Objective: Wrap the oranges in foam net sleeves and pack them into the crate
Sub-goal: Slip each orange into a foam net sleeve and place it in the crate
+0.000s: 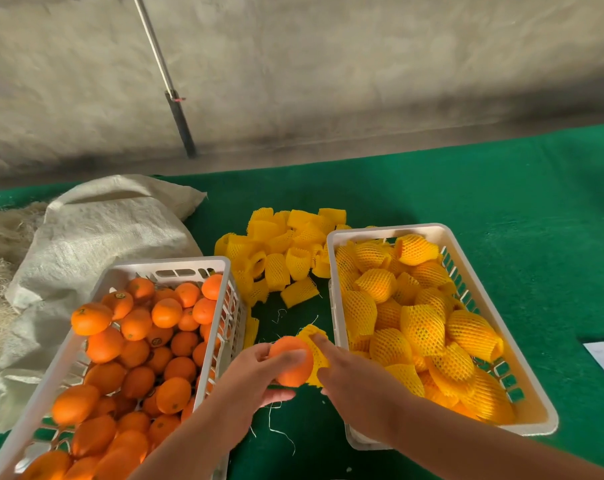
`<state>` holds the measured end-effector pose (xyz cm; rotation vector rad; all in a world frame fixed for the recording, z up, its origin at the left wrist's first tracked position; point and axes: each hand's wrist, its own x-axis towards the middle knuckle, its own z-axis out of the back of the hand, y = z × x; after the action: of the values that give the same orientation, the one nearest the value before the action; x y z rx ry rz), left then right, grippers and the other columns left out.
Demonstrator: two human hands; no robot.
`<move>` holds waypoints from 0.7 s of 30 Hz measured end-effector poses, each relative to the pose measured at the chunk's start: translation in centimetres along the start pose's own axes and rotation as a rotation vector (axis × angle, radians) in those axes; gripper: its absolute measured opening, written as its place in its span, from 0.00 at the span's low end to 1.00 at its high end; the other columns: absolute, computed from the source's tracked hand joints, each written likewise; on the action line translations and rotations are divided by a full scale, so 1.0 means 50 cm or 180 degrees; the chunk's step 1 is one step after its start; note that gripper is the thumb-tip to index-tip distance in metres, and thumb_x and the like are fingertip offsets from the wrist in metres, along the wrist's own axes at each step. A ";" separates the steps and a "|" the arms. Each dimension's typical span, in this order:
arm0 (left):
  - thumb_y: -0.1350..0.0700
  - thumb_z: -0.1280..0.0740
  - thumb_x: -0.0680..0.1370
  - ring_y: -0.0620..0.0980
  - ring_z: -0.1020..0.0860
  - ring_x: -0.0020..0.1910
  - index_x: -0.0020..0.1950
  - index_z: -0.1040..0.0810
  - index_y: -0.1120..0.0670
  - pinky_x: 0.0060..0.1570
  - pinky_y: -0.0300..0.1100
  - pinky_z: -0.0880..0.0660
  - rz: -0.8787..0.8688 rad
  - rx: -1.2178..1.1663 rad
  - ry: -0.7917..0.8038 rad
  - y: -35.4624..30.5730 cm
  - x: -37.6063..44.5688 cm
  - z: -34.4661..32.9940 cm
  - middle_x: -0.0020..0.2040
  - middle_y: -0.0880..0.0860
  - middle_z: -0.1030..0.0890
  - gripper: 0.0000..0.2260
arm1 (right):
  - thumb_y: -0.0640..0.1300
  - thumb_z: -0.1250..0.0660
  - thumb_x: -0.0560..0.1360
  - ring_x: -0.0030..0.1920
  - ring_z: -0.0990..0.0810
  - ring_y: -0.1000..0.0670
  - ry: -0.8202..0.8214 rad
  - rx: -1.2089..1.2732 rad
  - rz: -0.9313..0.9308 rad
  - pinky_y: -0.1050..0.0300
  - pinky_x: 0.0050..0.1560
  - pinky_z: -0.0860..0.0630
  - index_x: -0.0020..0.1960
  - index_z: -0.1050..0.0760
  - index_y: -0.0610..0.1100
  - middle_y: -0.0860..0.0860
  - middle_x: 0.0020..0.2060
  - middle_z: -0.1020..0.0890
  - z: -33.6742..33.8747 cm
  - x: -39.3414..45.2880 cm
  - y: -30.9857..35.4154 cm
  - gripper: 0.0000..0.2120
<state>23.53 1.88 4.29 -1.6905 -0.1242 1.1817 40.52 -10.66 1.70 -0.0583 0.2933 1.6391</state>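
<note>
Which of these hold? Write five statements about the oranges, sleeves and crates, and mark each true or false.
1. The left hand holds a bare orange. True.
2. The right hand holds a knife. False: it pinches a yellow sleeve against the orange.
3. The right crate holds wrapped oranges. True.
4. The left crate is empty. False: it is full of unwrapped oranges.
5. The loose sleeves lie inside the sack. False: they are heaped on the green cloth between the crates' far ends.
</note>
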 end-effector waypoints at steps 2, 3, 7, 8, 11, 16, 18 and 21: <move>0.37 0.19 0.59 0.55 0.16 0.53 0.60 0.22 0.48 0.44 0.44 0.16 -0.0150 -0.0089 -0.0330 0.008 -0.002 -0.021 0.59 0.56 0.20 0.34 | 0.43 0.34 0.84 0.73 0.28 0.40 -0.0040 0.0039 0.0027 0.46 0.61 0.20 0.63 0.22 0.41 0.37 0.79 0.37 -0.006 0.000 0.004 0.10; 0.35 0.20 0.58 0.54 0.16 0.52 0.58 0.22 0.46 0.44 0.42 0.16 -0.0262 0.0009 -0.0475 0.010 -0.007 -0.032 0.57 0.54 0.19 0.33 | 0.42 0.34 0.84 0.73 0.28 0.39 -0.0077 0.0076 0.0055 0.44 0.64 0.21 0.64 0.22 0.40 0.36 0.78 0.35 -0.007 0.000 0.007 0.11; 0.32 0.23 0.64 0.49 0.17 0.50 0.58 0.26 0.40 0.40 0.36 0.18 -0.0801 0.0860 -0.0836 0.021 -0.024 -0.063 0.56 0.46 0.21 0.27 | 0.41 0.36 0.83 0.70 0.25 0.38 -0.0167 0.0309 -0.0016 0.44 0.68 0.25 0.73 0.27 0.40 0.37 0.75 0.30 -0.012 -0.003 0.012 0.19; 0.35 0.23 0.68 0.49 0.18 0.52 0.61 0.27 0.40 0.41 0.38 0.17 -0.0864 0.1008 -0.0874 0.025 -0.024 -0.067 0.58 0.46 0.23 0.26 | 0.42 0.37 0.84 0.73 0.28 0.37 -0.0082 0.0120 0.0065 0.42 0.73 0.29 0.72 0.25 0.38 0.36 0.77 0.32 -0.016 -0.005 0.013 0.18; 0.41 0.25 0.74 0.51 0.22 0.57 0.68 0.30 0.45 0.44 0.40 0.16 -0.0840 0.1262 -0.0774 0.027 -0.016 -0.062 0.63 0.47 0.28 0.26 | 0.44 0.41 0.86 0.77 0.33 0.36 -0.0004 -0.0063 0.0137 0.39 0.79 0.38 0.72 0.26 0.37 0.36 0.78 0.34 -0.016 -0.011 0.016 0.18; 0.55 0.27 0.78 0.50 0.26 0.53 0.71 0.31 0.50 0.36 0.34 0.21 -0.0456 0.1074 -0.0395 0.013 -0.003 -0.039 0.67 0.51 0.36 0.24 | 0.41 0.37 0.84 0.71 0.25 0.35 -0.0125 -0.0008 0.0170 0.40 0.68 0.24 0.69 0.23 0.39 0.33 0.77 0.34 0.021 -0.026 0.036 0.15; 0.52 0.24 0.75 0.52 0.23 0.53 0.71 0.28 0.51 0.39 0.37 0.19 -0.0397 0.0930 -0.0315 0.010 -0.004 -0.028 0.67 0.51 0.34 0.26 | 0.41 0.37 0.85 0.68 0.23 0.38 -0.0096 0.0043 0.0123 0.44 0.66 0.22 0.70 0.24 0.41 0.36 0.81 0.41 0.037 -0.030 0.041 0.15; 0.45 0.21 0.73 0.55 0.17 0.51 0.71 0.25 0.51 0.41 0.38 0.19 -0.0470 0.0893 -0.0202 0.010 -0.010 -0.017 0.60 0.50 0.23 0.29 | 0.41 0.36 0.84 0.65 0.20 0.40 -0.0061 0.0072 0.0100 0.47 0.64 0.22 0.72 0.26 0.41 0.37 0.82 0.45 0.070 -0.033 0.047 0.17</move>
<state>23.70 0.80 4.20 -1.3759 -0.1145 1.0879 38.83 -11.62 5.78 -0.0211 0.2995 1.6662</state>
